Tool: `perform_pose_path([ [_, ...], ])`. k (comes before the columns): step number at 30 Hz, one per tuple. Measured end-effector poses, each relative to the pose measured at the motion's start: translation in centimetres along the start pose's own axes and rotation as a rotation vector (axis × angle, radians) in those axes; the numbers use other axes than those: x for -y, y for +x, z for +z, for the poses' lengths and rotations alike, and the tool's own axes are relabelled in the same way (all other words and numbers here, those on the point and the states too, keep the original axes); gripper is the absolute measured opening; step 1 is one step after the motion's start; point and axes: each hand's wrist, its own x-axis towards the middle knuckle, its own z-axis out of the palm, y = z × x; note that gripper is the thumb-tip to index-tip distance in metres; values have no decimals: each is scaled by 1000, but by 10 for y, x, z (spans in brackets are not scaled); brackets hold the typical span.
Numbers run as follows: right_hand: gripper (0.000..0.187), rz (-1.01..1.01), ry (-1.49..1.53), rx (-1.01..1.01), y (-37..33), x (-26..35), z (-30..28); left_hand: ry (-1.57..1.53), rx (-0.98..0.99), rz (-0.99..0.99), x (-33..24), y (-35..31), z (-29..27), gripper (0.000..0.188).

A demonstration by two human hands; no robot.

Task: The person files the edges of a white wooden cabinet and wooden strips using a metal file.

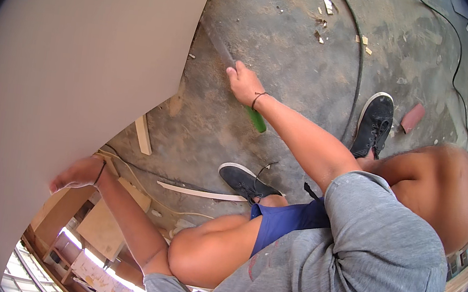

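Observation:
My right hand point(246, 83) is closed around a flat metal file point(218, 42) with a green handle point(257, 119). The blade, slightly blurred, reaches up and left to the edge of a large, smooth, pale panel point(95, 41), where its tip meets or passes the edge; I cannot tell which. Lower down, my left hand point(78, 173) rests against the panel's lower edge, fingers stretched out and partly overlapping its face. Nothing shows between those fingers. A dark cord bracelet is on each wrist.
Dusty concrete floor point(201, 130) carries wood strips point(143, 135), scraps and a reddish piece point(412, 117). Dark cables point(359, 62) curve across it, and a pale cord point(137, 176) runs below the panel. My shoes point(374, 121) stand near the file. Wooden boards point(111, 218) are at lower left.

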Motion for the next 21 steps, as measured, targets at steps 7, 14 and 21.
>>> perform_pose_path([
  [7,35,-31,-33,43,7,-5,21,27,10,40,0,-2,3,103],
  [14,34,-18,-31,93,0,-1,19,17,7,97,-1,2,3,103],
  [21,33,-12,-24,26,-7,-5,25,91,-24,-16,3,2,-3,106],
])
